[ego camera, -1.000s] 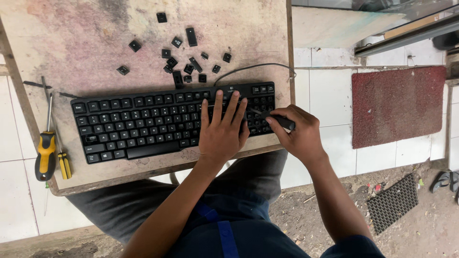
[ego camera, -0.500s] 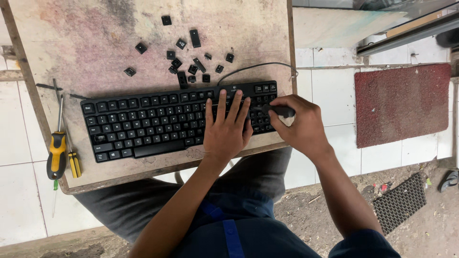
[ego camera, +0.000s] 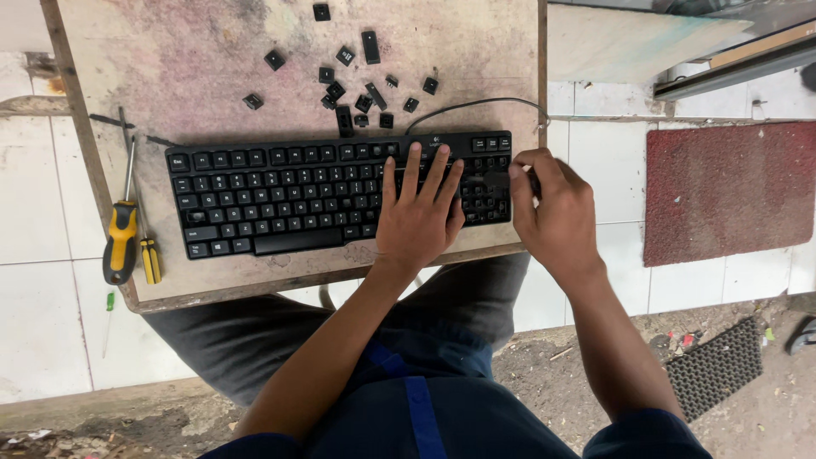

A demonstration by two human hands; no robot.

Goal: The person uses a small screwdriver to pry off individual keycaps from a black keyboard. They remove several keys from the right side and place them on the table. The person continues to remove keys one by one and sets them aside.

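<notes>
Looking down at mid-frame, I see the black keyboard (ego camera: 340, 191) lying flat across a worn board (ego camera: 170, 76), its cable (ego camera: 476, 106) looping off toward the upper right. My left hand (ego camera: 421, 212) lies palm-down on the keyboard's right-centre keys, fingers spread and flat, gripping nothing. My right hand (ego camera: 552, 208) sits at the keyboard's right end, fingers curled in around something dark at the edge; I cannot tell what it pinches or how tightly. So the keyboard runs under the left palm and leftward from both hands, with only its right end reaching the right hand.

Loose black keycaps (ego camera: 365, 89) are scattered on the board above the keyboard, well apart from both hands. At the frame's left edge a yellow-handled screwdriver (ego camera: 121, 229) lies beside the keyboard's left end.
</notes>
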